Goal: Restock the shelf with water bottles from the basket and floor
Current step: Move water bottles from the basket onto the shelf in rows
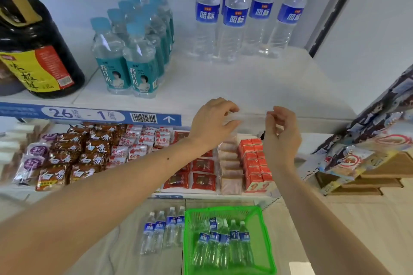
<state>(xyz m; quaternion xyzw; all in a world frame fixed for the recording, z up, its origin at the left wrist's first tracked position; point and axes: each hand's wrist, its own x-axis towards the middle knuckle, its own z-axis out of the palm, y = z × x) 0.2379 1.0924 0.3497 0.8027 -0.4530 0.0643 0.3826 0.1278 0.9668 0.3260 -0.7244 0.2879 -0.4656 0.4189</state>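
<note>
Several tall water bottles (pixel 235 18) with blue labels stand at the back right of the white upper shelf (pixel 223 82). More of the same bottles (pixel 164 230) stand in a row on the floor, and others (pixel 223 243) fill the green basket (pixel 223 209) beside them. My left hand (pixel 212 123) and my right hand (pixel 281 134) are both raised to the shelf's front edge. Their fingertips pinch the two ends of a clear plastic strip (pixel 250 116) that runs along that edge. Neither hand holds a bottle.
A pack of teal-labelled bottles (pixel 134 51) and a big dark jug (pixel 33 51) take up the shelf's left part. Snack packets (pixel 78 154) and red cartons (pixel 254 163) fill the lower shelf. Printed packets (pixel 368 140) hang at the right.
</note>
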